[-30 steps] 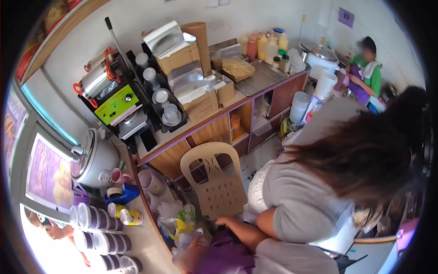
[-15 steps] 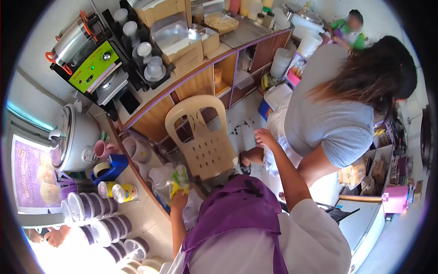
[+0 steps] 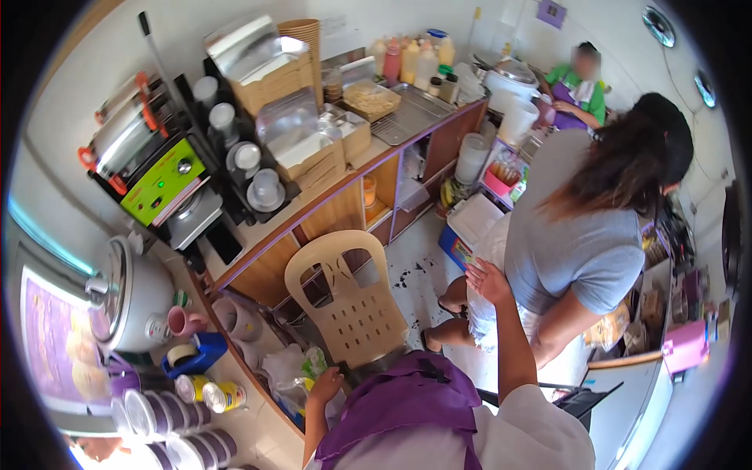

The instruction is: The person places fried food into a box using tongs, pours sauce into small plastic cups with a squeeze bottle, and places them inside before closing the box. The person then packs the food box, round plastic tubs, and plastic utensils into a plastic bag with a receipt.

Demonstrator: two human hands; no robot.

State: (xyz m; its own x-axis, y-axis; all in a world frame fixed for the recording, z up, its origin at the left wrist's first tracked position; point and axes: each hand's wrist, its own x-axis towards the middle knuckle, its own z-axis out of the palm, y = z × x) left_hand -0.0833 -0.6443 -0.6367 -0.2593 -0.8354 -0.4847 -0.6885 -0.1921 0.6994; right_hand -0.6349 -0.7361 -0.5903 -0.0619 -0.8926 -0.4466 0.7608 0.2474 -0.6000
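My right hand (image 3: 489, 280) is raised in front of me with its fingers stretched out and apart, holding nothing that I can see. It is close to the white shorts of a person in a grey shirt (image 3: 580, 211); whether it touches them I cannot tell. My left hand (image 3: 325, 385) is low, with curled fingers, beside a green-and-white plastic packet (image 3: 315, 363) and a white plastic bag (image 3: 282, 365). What its fingers hold, if anything, is hidden. A beige plastic chair (image 3: 348, 313) stands just beyond this hand. My purple apron (image 3: 399, 407) fills the bottom middle.
On the left counter are a rice cooker (image 3: 133, 290), a blue tape dispenser (image 3: 196, 356), cans (image 3: 225, 397) and stacked lidded tubs (image 3: 160, 415). A green-fronted waffle maker (image 3: 164, 180) is at the back left. A cooler (image 3: 474, 223) sits on the floor. Another person (image 3: 576, 94) is far back.
My right hand has risen and its fingers have opened out. My left hand has drawn down and right, away from the yellow-green packet. The view has tilted up, showing more of the back wall.
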